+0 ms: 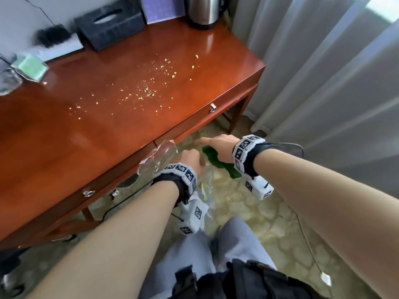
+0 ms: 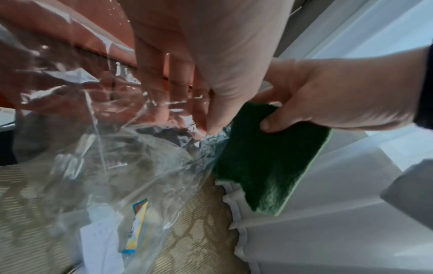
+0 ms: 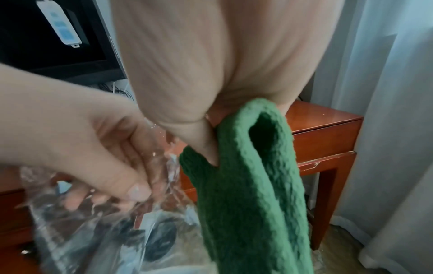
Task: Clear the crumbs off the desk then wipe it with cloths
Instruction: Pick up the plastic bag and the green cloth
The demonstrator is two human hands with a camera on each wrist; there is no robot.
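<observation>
Pale crumbs [image 1: 146, 89] lie scattered over the glossy red-brown desk [image 1: 64, 130]. Below the desk's front edge, my left hand [image 1: 191, 159] pinches the rim of a clear plastic bag [image 1: 160, 156] [image 2: 98, 148] [image 3: 112, 222]. My right hand [image 1: 218, 145] [image 2: 328, 96] holds a green scouring cloth [image 1: 218, 161] [image 2: 269, 159] [image 3: 255, 185] between thumb and fingers, just right of the bag's mouth. The cloth hangs folded in the right wrist view. A label [image 2: 137, 231] shows inside the bag.
A black tissue box [image 1: 110, 26], a steel kettle [image 1: 204, 10], a purple card [image 1: 162, 7], a green pack [image 1: 30, 65] and a glass [image 1: 7, 79] stand along the desk's back and left. White curtains [image 1: 323, 72] hang close on the right. Drawer knobs [image 1: 213, 107] stick out in front.
</observation>
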